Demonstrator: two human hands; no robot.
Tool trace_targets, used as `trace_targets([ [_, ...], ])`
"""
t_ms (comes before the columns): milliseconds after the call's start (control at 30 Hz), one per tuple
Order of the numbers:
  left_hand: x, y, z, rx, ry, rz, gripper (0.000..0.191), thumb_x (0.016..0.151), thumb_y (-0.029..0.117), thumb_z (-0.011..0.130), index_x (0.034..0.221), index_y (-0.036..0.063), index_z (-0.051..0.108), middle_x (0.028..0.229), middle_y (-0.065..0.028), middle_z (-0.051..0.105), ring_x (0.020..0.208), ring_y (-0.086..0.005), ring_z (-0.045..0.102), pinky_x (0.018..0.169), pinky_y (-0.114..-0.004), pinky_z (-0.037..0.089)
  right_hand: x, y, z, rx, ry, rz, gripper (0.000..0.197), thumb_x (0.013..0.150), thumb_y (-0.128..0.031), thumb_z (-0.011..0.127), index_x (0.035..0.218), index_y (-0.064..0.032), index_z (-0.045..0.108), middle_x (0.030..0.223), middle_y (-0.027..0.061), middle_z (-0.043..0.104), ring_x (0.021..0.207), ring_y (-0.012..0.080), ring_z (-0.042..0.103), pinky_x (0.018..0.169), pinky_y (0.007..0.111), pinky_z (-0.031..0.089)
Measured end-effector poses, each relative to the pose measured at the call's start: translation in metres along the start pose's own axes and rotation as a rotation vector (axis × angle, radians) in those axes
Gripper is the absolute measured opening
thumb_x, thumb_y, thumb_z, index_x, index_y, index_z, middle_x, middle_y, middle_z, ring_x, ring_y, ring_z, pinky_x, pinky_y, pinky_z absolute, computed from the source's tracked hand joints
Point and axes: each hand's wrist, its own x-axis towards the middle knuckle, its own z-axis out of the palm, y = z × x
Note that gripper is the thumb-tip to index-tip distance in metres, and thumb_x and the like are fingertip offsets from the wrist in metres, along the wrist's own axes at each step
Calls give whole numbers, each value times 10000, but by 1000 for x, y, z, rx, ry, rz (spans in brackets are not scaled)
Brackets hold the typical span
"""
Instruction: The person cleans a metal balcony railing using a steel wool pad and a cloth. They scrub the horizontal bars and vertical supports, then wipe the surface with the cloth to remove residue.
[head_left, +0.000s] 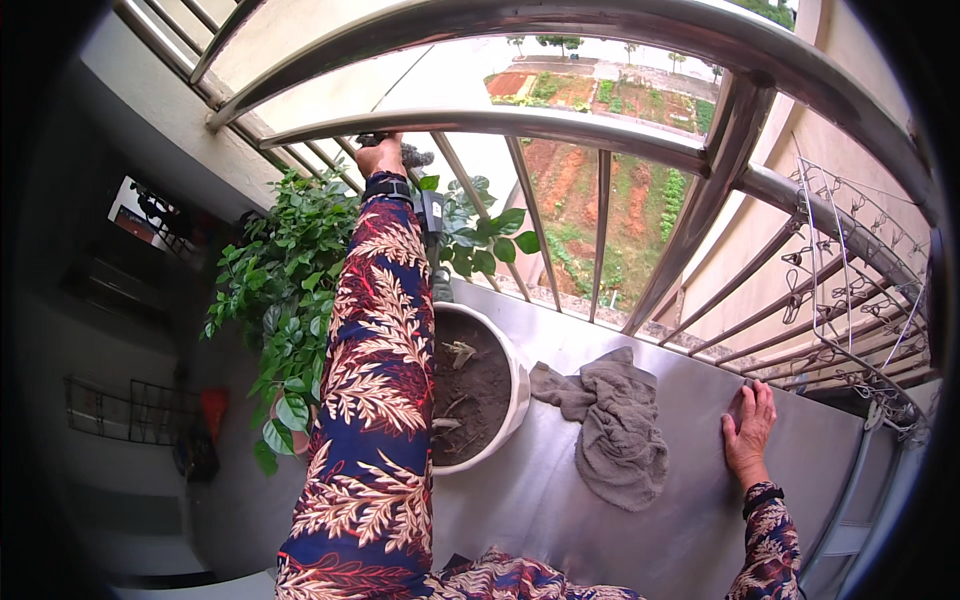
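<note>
My left hand (380, 156) is stretched far forward to the metal railing. It grips a dark grey rag or scouring pad (416, 156) just beneath the middle rail (480, 120); the fingers themselves are mostly hidden. My right hand (750, 435) lies palm down on the shiny metal ledge (697, 480), holding nothing. To its left lies a crumpled grey-brown cloth (619, 431). A white pot (514, 409) of dark soil stands between that cloth and my left sleeve, which covers part of the pot. Dry stubs poke out of the soil.
Leafy green plants (289, 277) crowd the left side beside my arm. A wire hanging rack with clips (832, 300) hangs at the right railing. Thick curved top rails (525, 19) cross ahead. Garden plots (577, 202) lie far below, beyond the bars.
</note>
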Motion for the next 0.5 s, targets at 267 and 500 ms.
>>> trace_targets([
  [267, 0, -28, 22, 309, -120, 95, 501, 648, 231, 870, 1017, -58, 692, 1037, -97, 719, 888, -189, 663, 821, -296, 497, -8, 10, -5, -74, -44, 39, 639, 798, -185, 611, 1391, -77, 396, 1512, 175, 300, 1420, 376, 233, 1152, 479, 165],
  [500, 23, -51, -5, 451, -200, 148, 455, 605, 387, 831, 831, 6, 726, 868, -155, 728, 816, -280, 705, 775, -365, 539, -1, 2, 5, -47, -45, 4, 660, 785, -197, 611, 1397, -71, 398, 1508, 163, 312, 1417, 376, 235, 1153, 474, 171],
])
